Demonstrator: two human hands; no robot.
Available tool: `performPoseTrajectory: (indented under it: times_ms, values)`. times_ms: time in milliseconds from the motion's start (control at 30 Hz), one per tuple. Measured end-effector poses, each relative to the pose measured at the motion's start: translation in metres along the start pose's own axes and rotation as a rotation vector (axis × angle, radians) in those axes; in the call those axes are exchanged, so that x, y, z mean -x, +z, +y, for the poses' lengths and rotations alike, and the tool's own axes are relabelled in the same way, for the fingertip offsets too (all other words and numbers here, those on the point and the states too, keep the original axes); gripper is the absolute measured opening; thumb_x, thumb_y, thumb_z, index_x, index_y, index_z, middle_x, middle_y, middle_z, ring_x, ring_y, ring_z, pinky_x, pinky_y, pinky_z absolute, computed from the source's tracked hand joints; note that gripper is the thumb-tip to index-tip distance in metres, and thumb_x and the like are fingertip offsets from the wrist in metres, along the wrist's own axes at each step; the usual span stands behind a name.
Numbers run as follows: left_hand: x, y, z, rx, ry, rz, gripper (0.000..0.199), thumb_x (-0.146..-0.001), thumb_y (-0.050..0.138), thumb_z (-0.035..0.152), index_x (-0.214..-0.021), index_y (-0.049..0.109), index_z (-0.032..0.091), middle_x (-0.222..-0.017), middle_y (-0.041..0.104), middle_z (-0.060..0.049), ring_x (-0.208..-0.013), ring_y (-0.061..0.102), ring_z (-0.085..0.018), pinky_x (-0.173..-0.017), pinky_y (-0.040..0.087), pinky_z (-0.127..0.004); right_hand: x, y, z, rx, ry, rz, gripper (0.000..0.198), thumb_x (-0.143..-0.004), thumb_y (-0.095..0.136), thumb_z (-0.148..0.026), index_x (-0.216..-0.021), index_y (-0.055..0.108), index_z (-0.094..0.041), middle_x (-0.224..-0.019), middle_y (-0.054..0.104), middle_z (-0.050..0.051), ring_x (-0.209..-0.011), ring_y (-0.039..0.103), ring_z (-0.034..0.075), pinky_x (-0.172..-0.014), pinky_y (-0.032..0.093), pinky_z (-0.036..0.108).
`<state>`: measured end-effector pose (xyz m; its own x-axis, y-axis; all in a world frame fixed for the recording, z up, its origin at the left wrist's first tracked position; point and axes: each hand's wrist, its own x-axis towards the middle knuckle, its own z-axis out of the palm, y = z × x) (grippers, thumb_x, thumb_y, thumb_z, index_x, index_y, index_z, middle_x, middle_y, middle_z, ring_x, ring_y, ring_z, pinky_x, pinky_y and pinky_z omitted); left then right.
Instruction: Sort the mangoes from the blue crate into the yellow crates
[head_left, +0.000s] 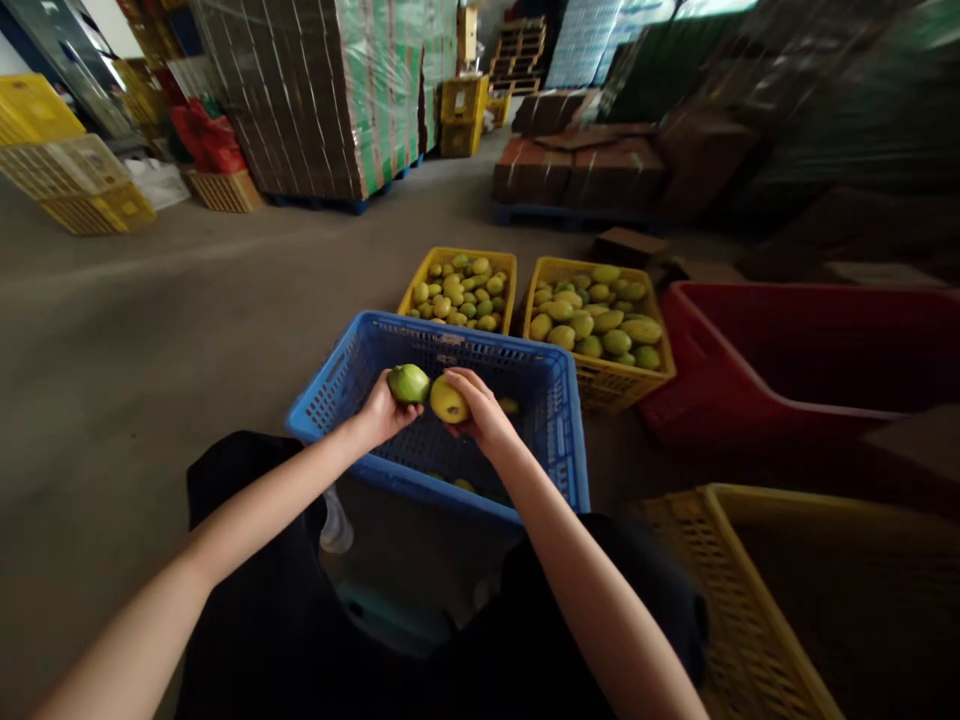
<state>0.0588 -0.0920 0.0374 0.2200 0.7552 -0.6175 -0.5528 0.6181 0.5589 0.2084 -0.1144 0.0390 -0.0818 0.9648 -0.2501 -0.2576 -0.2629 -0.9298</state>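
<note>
My left hand [388,410] is closed around a green papaya [409,383], a rounded, smooth-skinned fruit. Close beside it, my right hand [480,408] grips a yellow papaya [448,400] with a small dark spot on its end. Both fruits are held above a blue plastic crate [469,342] that stands in front of my knees. Down inside the crate, a few yellowish fruits [464,485] show near the front wall and behind my right hand. My arms and the crate's rim hide part of its floor.
Beyond the blue crate are two yellow crates [514,290] [604,385] full of yellow-green papayas. A red bin [757,395] is on the right, with another yellow crate [712,540] nearer me. Wrapped pallet stacks [300,100] and flattened cardboard [577,170] stand farther back.
</note>
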Motion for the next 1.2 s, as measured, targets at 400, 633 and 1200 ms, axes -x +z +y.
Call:
performPoseTrajectory:
  times_ms: [400, 633, 1200]
  values:
    - [0.002, -0.008, -0.005, -0.290, 0.223, -0.064, 0.024, -0.082, 0.050, 0.034, -0.086, 0.063, 0.014, -0.062, 0.063, -0.003, -0.046, 0.057, -0.014, -0.042, 0.043, -0.022, 0.013, -0.012, 0.017, -0.170, 0.280, -0.237, 0.048, -0.081, 0.049, -0.058, -0.081, 0.062, -0.012, -0.062, 0.066, 0.008, -0.038, 0.055, 0.013, -0.027, 0.043, 0.021]
    - [0.014, 0.003, 0.019, -0.037, 0.189, -0.422, 0.038, -0.069, 0.045, 0.029, -0.099, 0.061, 0.012, -0.083, 0.068, -0.012, -0.072, 0.066, -0.025, -0.057, 0.050, -0.031, -0.014, -0.015, -0.003, -0.561, 0.222, -0.055, 0.049, -0.081, 0.044, -0.057, -0.079, 0.063, -0.013, -0.067, 0.068, 0.013, -0.058, 0.067, 0.022, -0.043, 0.054, 0.028]
    - [-0.003, 0.008, 0.031, 0.387, -0.090, -0.268, 0.022, -0.076, 0.046, 0.032, -0.075, 0.060, 0.015, -0.064, 0.062, -0.005, -0.058, 0.060, -0.015, -0.049, 0.052, -0.025, -0.013, -0.017, -0.014, -0.560, 0.200, 0.143, 0.024, -0.076, 0.050, -0.033, -0.076, 0.066, -0.015, -0.064, 0.069, 0.008, -0.059, 0.066, 0.023, -0.053, 0.056, 0.037]
